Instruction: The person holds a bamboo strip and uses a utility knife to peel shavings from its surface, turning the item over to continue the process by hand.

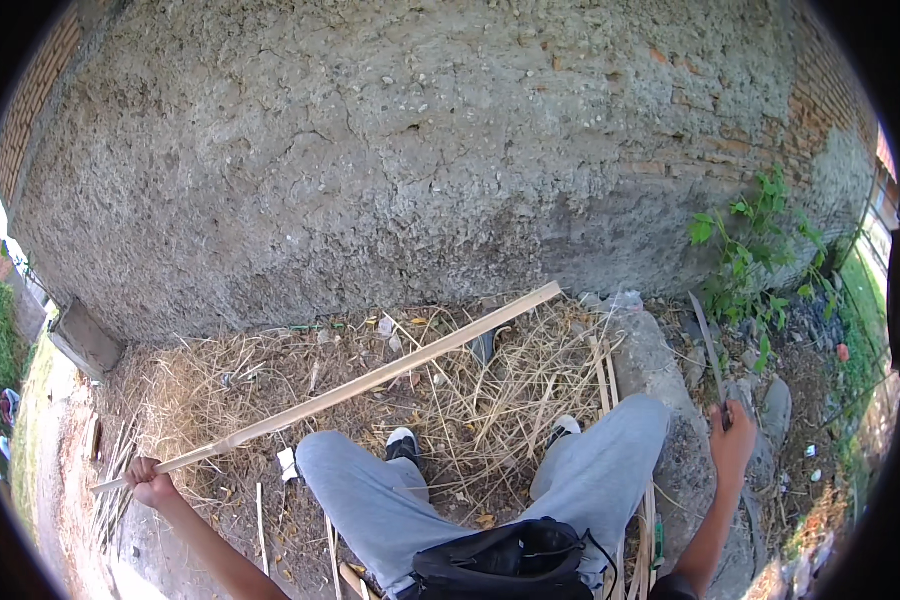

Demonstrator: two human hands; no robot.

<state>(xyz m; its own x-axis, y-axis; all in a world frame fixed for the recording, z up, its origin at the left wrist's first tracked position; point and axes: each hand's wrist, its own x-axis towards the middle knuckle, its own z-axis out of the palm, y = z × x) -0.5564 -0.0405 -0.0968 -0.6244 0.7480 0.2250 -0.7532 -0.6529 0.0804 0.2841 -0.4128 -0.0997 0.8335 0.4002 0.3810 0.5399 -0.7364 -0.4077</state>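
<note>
We are sitting on the ground and looking down at our own legs. We have grey pants (610,470) on, and our shoes (402,441) poke out past our knees. A black bag (505,565) sits in our lap.

Our left hand (150,485) is down low on the left side. Its fingers are curled tight around the thin end of a long wooden stick (370,380). The stick is pale and flat. It runs from our left hand up and to the right, over our left knee and over the dry straw (470,400), and its far end comes close to the big wall (390,160).

Our right hand (732,440) is out on the right side. Its fingers are closed around the handle of a long knife (708,350). The blade is thin and a bit curved, and it points up and away from us. The knife and the stick are well apart.

The straw lies in a messy pile between our feet and the wall. More thin wood strips (602,375) lie in it. A big grey stone (660,370) is just beside our right leg. Some green plants (755,250) grow by the wall on the right. The wall is rough and grey, with red bricks showing near its edges.
</note>
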